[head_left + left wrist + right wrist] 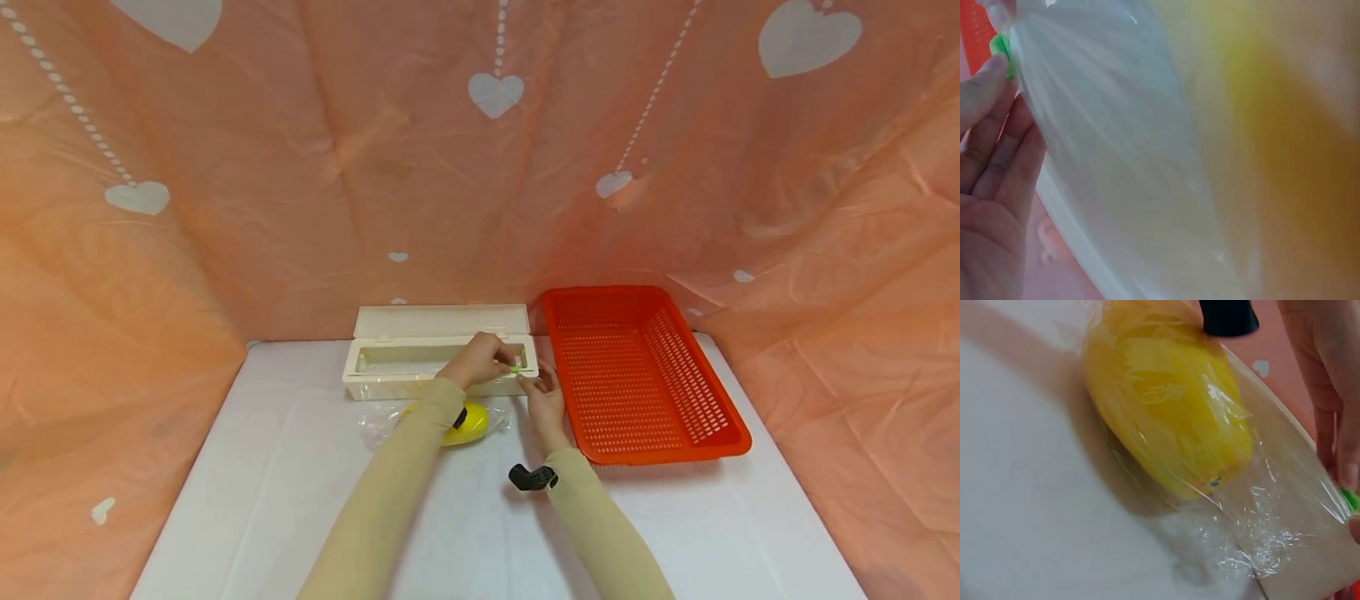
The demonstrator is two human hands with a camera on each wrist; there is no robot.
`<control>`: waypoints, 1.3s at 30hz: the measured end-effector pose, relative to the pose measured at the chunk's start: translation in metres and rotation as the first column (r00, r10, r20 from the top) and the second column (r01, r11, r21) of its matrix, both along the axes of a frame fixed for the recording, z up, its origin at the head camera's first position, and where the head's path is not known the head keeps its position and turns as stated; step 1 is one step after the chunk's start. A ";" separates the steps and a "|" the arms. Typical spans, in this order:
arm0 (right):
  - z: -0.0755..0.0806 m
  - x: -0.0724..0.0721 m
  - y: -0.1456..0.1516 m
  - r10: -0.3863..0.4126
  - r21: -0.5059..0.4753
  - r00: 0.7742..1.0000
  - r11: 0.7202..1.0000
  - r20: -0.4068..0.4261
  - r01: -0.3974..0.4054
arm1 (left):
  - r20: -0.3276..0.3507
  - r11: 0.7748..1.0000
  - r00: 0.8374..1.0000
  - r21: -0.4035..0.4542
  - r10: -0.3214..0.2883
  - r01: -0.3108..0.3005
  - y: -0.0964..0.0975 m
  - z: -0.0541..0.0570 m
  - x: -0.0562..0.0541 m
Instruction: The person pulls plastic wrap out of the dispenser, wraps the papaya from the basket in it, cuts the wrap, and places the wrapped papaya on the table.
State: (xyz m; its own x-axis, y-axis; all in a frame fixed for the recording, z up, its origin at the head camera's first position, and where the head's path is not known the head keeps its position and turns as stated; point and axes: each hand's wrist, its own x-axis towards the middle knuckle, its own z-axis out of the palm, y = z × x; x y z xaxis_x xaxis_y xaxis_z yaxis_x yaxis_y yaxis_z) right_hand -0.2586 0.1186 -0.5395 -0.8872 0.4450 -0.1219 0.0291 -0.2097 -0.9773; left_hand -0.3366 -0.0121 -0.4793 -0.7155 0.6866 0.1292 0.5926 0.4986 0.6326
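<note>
A long cream cling film box point(420, 388) lies with its lid up at the back of the table. My left hand point(476, 360) reaches over it and pinches a small green slide cutter point(1001, 55) at the right end of its front edge. My right hand point(546, 408) holds the box's front right corner, thumb in front and fingers round the side. Clear film point(1097, 125) stretches from the box's front edge. In front lies a smooth yellow oval fruit point(1172, 406), its kind unclear, with clear film over it; my left forearm partly hides it in the head view.
A red perforated plastic basket point(637, 383) stands close to the right of the box and my right hand. Behind the white-covered table point(300, 483) hangs a peach curtain point(420, 167) with white hearts. Black wrist mounts point(532, 477) stick out from the sleeves.
</note>
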 end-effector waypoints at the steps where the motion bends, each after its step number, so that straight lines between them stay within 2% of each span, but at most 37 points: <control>1: 0.000 0.000 -0.001 -0.002 -0.009 1.000 1.000 -0.003 0.002 | 0.009 1.000 1.000 -0.011 0.012 -0.012 -0.004 0.001 0.000; 5: 0.001 0.000 -0.001 -0.015 -0.028 1.000 0.999 -0.002 0.014 | 0.085 0.998 0.995 -0.028 0.055 -0.053 -0.022 0.006 0.001; 12: 0.001 0.000 -0.001 0.009 -0.063 1.000 0.998 0.010 -0.008 | 0.199 0.994 0.974 -0.008 0.108 -0.108 -0.054 0.010 0.002; 15: 0.001 0.001 0.000 0.007 -0.073 1.000 0.997 0.002 -0.007 | 0.224 0.993 0.967 -0.004 0.119 -0.121 -0.069 0.012 0.002; 24: 0.005 0.007 -0.003 0.075 -0.096 0.997 0.993 0.012 -0.074 | 0.277 0.987 0.949 0.008 0.153 -0.161 -0.105 0.010 0.003; 30: 0.004 0.008 -0.003 0.073 -0.068 0.997 0.995 0.025 -0.071 | 0.294 0.986 0.944 0.027 0.148 -0.163 -0.109 0.008 0.005; 39: 0.004 0.006 -0.001 0.072 -0.074 0.997 0.995 0.030 -0.070 | 0.283 0.984 0.947 0.042 0.152 -0.171 -0.110 0.005 0.006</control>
State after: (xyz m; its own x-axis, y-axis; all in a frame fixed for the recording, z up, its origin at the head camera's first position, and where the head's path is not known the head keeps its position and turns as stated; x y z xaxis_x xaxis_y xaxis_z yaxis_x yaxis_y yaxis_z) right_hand -0.2524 0.1173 -0.5360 -0.9112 0.3700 -0.1809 0.0780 -0.2764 -0.9579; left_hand -0.3306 -0.1223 -0.4744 -0.8302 0.5552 -0.0497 0.3035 0.5250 0.7951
